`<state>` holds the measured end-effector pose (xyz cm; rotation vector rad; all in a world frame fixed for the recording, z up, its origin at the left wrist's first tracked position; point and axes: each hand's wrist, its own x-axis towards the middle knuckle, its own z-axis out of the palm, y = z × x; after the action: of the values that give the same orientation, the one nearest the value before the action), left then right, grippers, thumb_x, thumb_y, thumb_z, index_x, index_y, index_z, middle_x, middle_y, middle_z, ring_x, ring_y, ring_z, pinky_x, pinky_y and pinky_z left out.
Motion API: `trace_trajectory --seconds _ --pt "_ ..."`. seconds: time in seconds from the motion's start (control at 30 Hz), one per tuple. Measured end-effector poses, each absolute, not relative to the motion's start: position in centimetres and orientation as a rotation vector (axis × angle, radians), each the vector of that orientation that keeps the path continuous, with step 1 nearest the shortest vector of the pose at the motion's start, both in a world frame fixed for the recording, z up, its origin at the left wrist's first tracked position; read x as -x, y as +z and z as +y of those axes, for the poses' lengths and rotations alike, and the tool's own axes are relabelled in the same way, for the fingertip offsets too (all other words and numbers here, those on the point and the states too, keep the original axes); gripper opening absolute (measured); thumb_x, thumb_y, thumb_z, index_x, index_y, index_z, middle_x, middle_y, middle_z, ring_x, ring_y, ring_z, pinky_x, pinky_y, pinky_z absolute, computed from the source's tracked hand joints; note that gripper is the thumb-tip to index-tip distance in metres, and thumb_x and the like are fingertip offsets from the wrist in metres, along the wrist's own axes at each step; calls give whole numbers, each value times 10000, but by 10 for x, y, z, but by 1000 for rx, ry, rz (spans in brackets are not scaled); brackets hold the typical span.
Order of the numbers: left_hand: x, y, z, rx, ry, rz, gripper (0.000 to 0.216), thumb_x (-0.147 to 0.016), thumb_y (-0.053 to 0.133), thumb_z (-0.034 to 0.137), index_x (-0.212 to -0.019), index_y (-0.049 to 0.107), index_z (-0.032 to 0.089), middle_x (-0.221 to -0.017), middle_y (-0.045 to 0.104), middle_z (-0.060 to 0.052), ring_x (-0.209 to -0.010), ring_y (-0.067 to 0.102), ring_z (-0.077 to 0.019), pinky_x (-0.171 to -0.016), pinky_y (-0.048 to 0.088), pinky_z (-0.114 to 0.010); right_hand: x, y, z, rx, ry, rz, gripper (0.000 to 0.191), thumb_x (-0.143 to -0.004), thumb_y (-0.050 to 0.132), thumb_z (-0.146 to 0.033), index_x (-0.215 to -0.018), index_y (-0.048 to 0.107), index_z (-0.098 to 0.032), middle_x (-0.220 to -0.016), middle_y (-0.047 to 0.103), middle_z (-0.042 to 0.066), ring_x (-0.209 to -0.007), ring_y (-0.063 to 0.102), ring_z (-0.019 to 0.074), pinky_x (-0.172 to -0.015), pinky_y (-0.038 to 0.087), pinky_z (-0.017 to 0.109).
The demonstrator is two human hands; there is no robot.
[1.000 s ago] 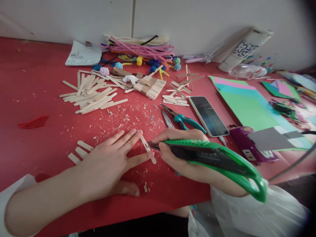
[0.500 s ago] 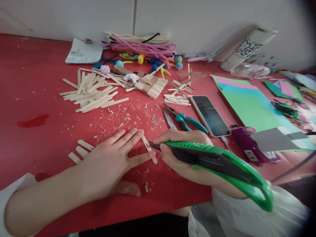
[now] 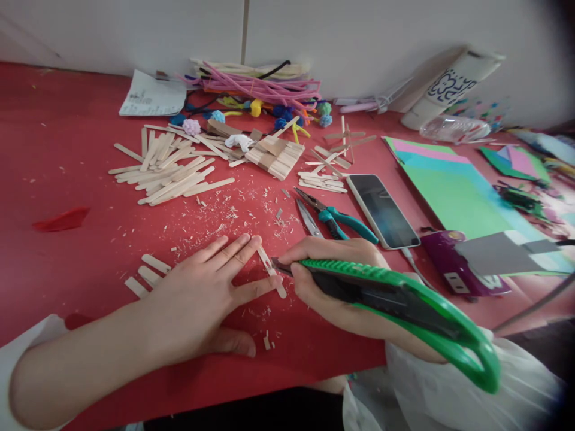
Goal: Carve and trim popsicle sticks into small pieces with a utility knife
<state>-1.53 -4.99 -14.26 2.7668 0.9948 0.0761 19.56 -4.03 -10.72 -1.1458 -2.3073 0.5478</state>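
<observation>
Two bare hands are at work on a red desk (image 3: 76,155), and the phone (image 3: 383,211) lying there, screen up, serves to place the rest. One wooden stick (image 3: 271,272), with a dark gap near its middle, lies to the left of the phone and nearer the person. The left hand (image 3: 202,305) is palm down, farther left of the phone than that stick; its fingers are spread and grip nothing, the index fingertip pressing the stick's near end and the middle fingertip at its far end. The right hand (image 3: 327,300), just on the near side of the phone, has its fingers closed around a green-and-black craft knife (image 3: 390,293), whose blade tip is at the gap; whether it touches the wood I cannot tell.

Just left of the phone are teal-handled pliers (image 3: 327,212) and a pointed metal blade (image 3: 309,220), partly hidden by the right hand. Wood shavings (image 3: 231,206) are scattered farther left. A loose heap of sticks (image 3: 175,170) lies well to the phone's left, with a paper-banded bundle (image 3: 278,158) between heap and phone. Pink pipe cleaners (image 3: 260,88) lie beyond, toward the wall. To the phone's right are coloured sheets (image 3: 458,191) and a purple packet (image 3: 442,257); a white tube (image 3: 451,90) leans beyond it, also rightward.
</observation>
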Motion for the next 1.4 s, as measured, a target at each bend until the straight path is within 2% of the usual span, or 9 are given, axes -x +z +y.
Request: trace_trajectory --seconds 0.4,0.57,0.77,0.97,1.1,1.2,1.3,1.4 --pt "15 -142 -49 -2714 -5 984 787 -667 583 697 -1356 387 371 -1504 195 -160 -1336 240 -409 -1029 273 -572 -196 -104 -34 1146 804 -2175 126 -787 491 -150 -719 588 -192 -565 574 -56 -438 469 46 -433 361 163" --pt "16 -143 -50 -2720 6 982 760 -673 570 705 -1331 439 348 -1499 202 -175 -1334 240 -413 -1027 276 -572 -196 -104 -36 1141 702 -2215 124 -783 491 -144 -742 596 -196 -577 586 -52 -463 497 54 -477 396 162" --pt "18 -149 -51 -2722 92 981 756 -693 516 730 -1342 423 354 -1507 209 -145 -1342 243 -396 -1044 257 -561 -195 -104 -35 1111 683 -2243 131 -784 482 -142 -767 607 -180 -556 574 -51 -413 469 45 -436 381 156" --pt "17 -148 -51 -2747 99 984 712 -715 451 751 -1264 534 304 -1492 246 -160 -1340 260 -383 -1045 269 -549 -195 -107 -38 1121 624 -2278 140 -778 471 -146 -753 605 -182 -625 644 -9 -505 584 85 -515 452 178" --pt "17 -147 -50 -2749 106 976 715 -714 448 754 -1241 557 283 -1492 244 -167 -1339 265 -381 -1048 268 -545 -194 -108 -40 1126 607 -2279 134 -778 481 -153 -781 613 -176 -607 643 -10 -510 591 94 -527 464 188" --pt "18 -148 -50 -2744 105 973 720 -693 500 741 -1261 535 299 -1496 237 -160 -1336 266 -390 -1042 272 -554 -193 -105 -38 1160 690 -2237 133 -772 478 -140 -752 604 -176 -588 621 -20 -486 566 83 -511 457 186" --pt "18 -149 -50 -2749 112 963 763 -658 566 721 -1307 479 329 -1497 235 -162 -1332 264 -407 -1029 277 -571 -193 -104 -33 1228 875 -2141 127 -777 471 -162 -713 578 -186 -536 585 -36 -421 522 71 -429 423 181" --pt "17 -150 -50 -2752 106 956 763 -669 539 733 -1323 451 351 -1499 235 -152 -1340 247 -402 -1034 265 -570 -193 -109 -27 1352 1112 -1923 96 -780 485 -215 -746 572 -193 -473 573 -46 -387 534 88 -370 407 179"
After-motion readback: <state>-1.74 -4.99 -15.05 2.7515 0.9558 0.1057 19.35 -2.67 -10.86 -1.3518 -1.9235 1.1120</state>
